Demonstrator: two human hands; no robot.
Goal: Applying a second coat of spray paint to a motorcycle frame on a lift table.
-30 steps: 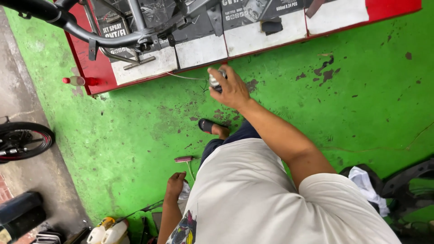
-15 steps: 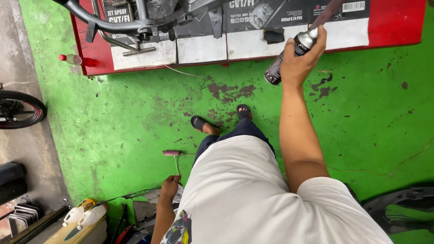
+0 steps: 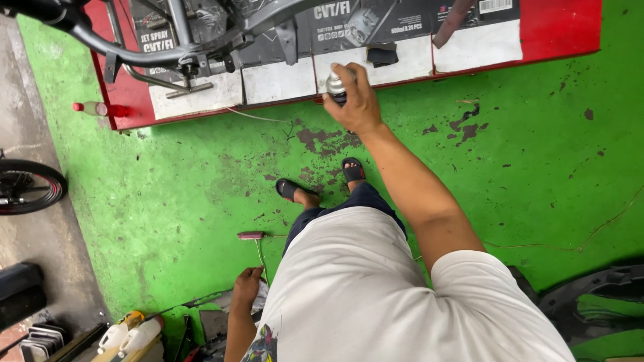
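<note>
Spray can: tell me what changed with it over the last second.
The right hand kept its grip on the spray can, lifting it up and right, then bringing it back down left over the cardboard. The left hand stayed low by the person's side.

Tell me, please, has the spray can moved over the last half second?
Yes. The spray can in the right hand came down and leftward, nearer the white panels.

Place: you are standing in what is looking like a motorcycle repair workshop.
Floor: green paint [image 3: 550, 201] is flaking.
Signs: a bare frame [image 3: 168, 47] and wheel [image 3: 30, 188] are showing.
</note>
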